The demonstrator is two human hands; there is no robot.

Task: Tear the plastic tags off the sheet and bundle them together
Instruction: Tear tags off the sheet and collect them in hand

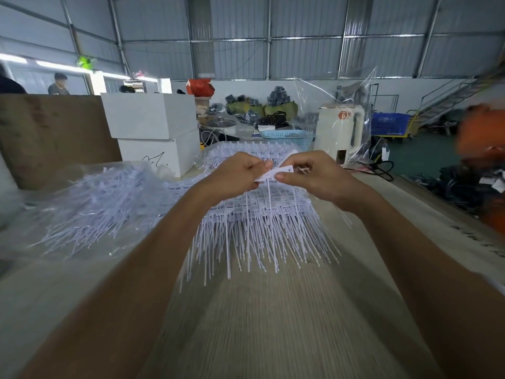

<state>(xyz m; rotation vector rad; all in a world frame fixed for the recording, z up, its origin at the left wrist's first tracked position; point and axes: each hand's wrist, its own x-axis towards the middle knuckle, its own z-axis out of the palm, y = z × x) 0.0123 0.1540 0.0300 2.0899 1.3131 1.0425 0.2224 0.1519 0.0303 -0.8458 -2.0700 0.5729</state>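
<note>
Left hand [240, 170] and right hand [314, 173] raised over pale table [273, 324], fingers curled, both pinching small white tag [276, 172] between them. Thin white tails hang down from tag. Beneath hands: stacked sheets of plastic tags [259, 220], tails fanned toward camera. Second heap of tags [103, 203] to left in clear plastic. White boxes [153, 132] behind; cream appliance [338, 132] right of stack. Edges of view blurred.
</note>
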